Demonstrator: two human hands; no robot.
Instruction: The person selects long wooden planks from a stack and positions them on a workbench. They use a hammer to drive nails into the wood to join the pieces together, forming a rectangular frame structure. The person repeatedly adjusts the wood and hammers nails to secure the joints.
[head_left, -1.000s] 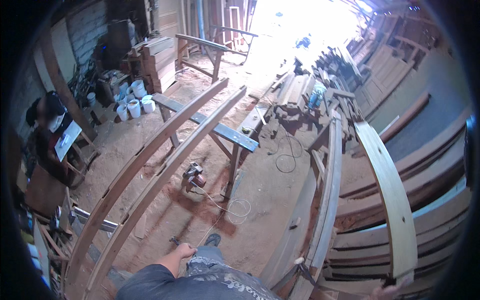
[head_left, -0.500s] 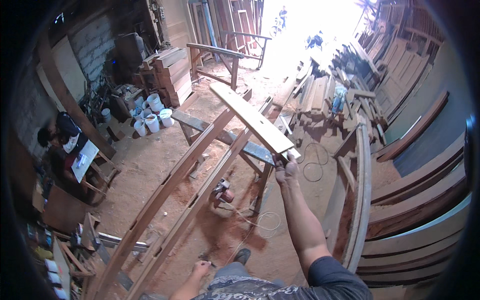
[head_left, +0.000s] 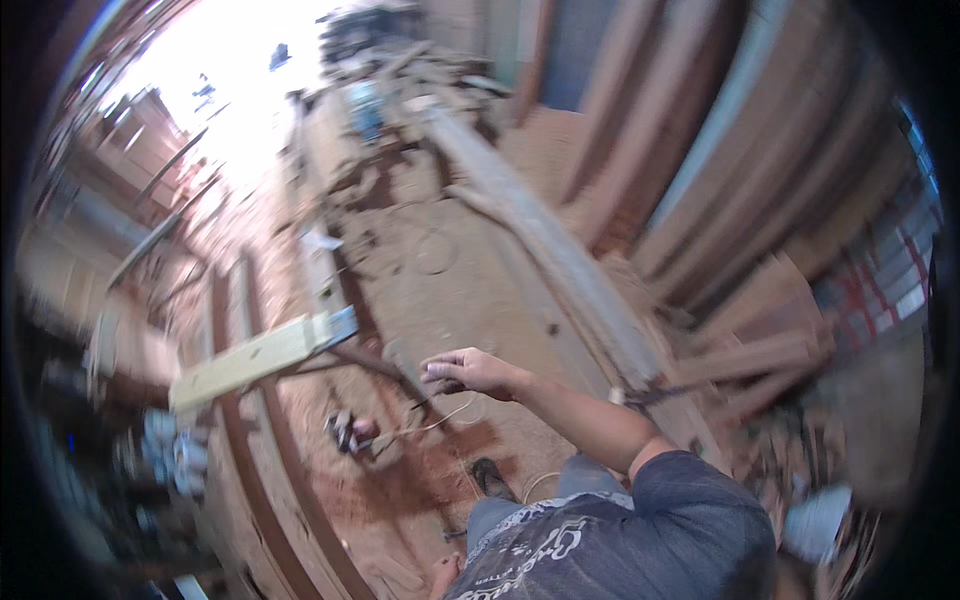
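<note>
My right hand (head_left: 470, 373) is stretched out over the sandy floor, fingers loosely extended and nothing in them. To its left a pale wooden board (head_left: 250, 360) lies across two long brown timbers (head_left: 287, 470), which rest on a trestle. At the lower edge my left hand (head_left: 447, 572) shows only in part, its fingers closed. Close by it is a small dark object (head_left: 454, 536), too small and blurred to name. A power tool (head_left: 350, 432) with a pale cord sits on the floor beside the timbers.
A long grey beam (head_left: 540, 230) runs along the right, with several large boards (head_left: 690, 150) stacked beyond it. Wood scraps (head_left: 420, 75) are piled at the far end. White buckets (head_left: 175, 450) stand at the left. Motion blurs much of the view.
My right hand has let go of the pale board, which now lies across the timbers. The view has swung to the right. My left hand stays low.
</note>
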